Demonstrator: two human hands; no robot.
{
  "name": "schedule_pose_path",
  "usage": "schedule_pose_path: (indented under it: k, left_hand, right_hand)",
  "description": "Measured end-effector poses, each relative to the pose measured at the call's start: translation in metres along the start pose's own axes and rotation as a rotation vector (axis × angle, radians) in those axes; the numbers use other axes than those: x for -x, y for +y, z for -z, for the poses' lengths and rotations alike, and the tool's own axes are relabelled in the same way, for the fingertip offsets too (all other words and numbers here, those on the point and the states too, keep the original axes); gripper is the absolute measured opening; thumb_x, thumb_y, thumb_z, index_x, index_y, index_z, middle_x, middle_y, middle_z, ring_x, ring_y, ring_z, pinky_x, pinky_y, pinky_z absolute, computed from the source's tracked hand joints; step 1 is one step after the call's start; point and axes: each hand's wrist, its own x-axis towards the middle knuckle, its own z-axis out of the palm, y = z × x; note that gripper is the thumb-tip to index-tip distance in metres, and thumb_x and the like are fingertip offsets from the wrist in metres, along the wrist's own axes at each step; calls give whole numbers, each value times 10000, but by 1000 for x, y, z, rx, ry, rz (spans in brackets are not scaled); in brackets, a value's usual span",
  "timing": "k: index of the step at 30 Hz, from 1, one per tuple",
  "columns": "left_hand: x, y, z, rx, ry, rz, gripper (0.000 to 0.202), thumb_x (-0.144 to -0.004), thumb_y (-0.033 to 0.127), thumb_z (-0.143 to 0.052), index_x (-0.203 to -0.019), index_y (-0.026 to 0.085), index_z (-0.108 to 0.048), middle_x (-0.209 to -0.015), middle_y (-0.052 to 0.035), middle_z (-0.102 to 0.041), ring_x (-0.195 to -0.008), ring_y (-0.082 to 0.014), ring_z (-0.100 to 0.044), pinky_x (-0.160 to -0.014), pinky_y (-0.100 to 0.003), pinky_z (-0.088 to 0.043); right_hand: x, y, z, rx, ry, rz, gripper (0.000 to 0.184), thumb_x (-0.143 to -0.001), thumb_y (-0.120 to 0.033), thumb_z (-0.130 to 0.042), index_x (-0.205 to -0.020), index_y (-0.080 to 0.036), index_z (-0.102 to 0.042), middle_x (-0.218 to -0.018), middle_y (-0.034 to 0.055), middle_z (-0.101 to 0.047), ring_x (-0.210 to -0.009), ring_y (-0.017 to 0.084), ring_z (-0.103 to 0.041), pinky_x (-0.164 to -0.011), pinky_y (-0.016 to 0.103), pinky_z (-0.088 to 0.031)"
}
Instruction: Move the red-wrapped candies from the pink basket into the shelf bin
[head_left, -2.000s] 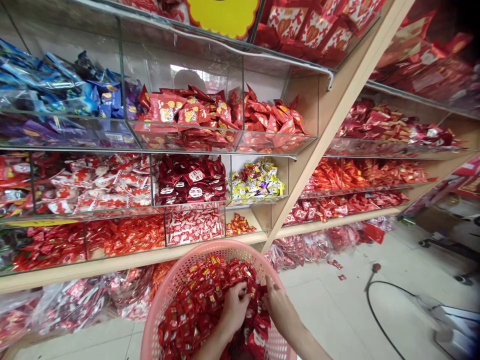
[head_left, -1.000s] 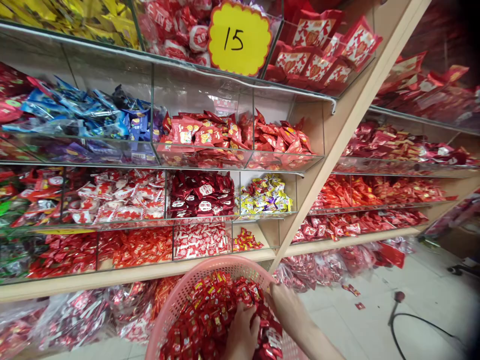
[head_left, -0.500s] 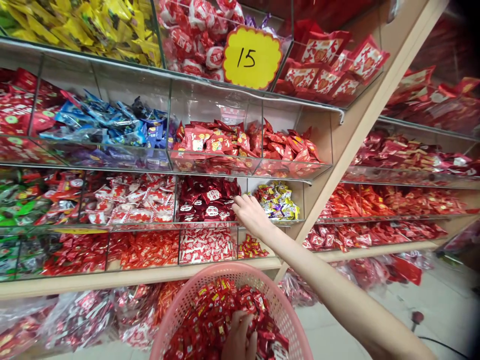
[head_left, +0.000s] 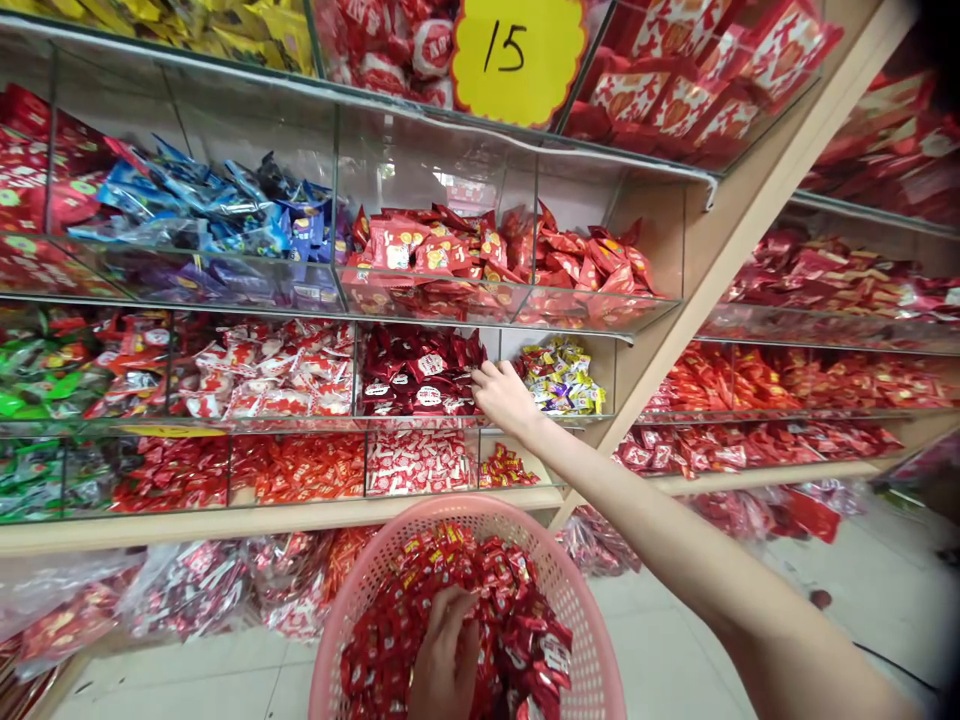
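A pink perforated basket (head_left: 330,640) stands low in front of me, filled with small red wrapped candies (head_left: 382,625). Larger dark red packets (head_left: 529,650) lie on its right side. Inside it, my left hand (head_left: 446,650) is closed, fingers curled down over the candies; whatever they hold is hidden. At the shelf, my right hand (head_left: 506,395) is closed over the clear divider between two compartments. Dark red packets (head_left: 424,375) fill the compartment to its left, with yellow and white candies (head_left: 562,375) to its right.
More compartments of wrapped sweets surround these, including blue packets (head_left: 195,215) and red packets (head_left: 427,250). A yellow price card (head_left: 517,60) marked 15 hangs above. Under the bottom shelf board (head_left: 225,525) lie plastic bags of sweets (head_left: 187,585). A slanting wooden post (head_left: 720,265) stands at right.
The view has tilted down, so the shelves sit higher. My left hand has shifted left in the basket and its fingers have curled. My right hand remains at the divider.
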Motion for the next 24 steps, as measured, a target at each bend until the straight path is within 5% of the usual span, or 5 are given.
schedule_pose_path:
  k: [8, 15, 20, 24]
  left_hand:
    - [4, -3, 10, -33, 59, 0, 288, -856, 320, -441, -1057, 221, -622, -1106, -104, -577, -1052, -232, -554, -898, -364, -459]
    - [1, -5, 15, -58, 86, -20, 257, -851, 296, -454, -1019, 219, -633, -1057, -97, -595, -1002, -223, -576, -875, -354, -461]
    - [-14, -1, 24, 30, 143, 32, 252, -803, 367, -513, -924, 204, -662, -1000, -89, -628, -971, -235, -585, -864, -376, -462]
    - [-26, 23, 28, 392, 51, 294, 360, -730, 387, -591, -1040, 207, -624, -1034, -79, -648, -904, -225, -618, -754, -346, -509]
  right_hand:
    - [6, 5, 5, -20, 27, -2, 204, -884, -145, -452, -824, -109, -643, -898, 115, -596, -930, 243, -388, -716, 363, -246]
    - [28, 5, 43, -111, 98, -71, 306, -947, -181, -342, -839, -134, -624, -942, 78, -614, -905, 209, -402, -725, 353, -230]
    - [72, -3, 78, -426, 166, -178, 263, -936, -229, -386, -950, -168, -640, -1030, 44, -632, -900, 190, -441, -745, 334, -269]
    - [119, -27, 77, -879, 29, -230, 245, -912, -258, -433, -874, -172, -660, -962, 52, -641, -885, 174, -486, -774, 313, -327]
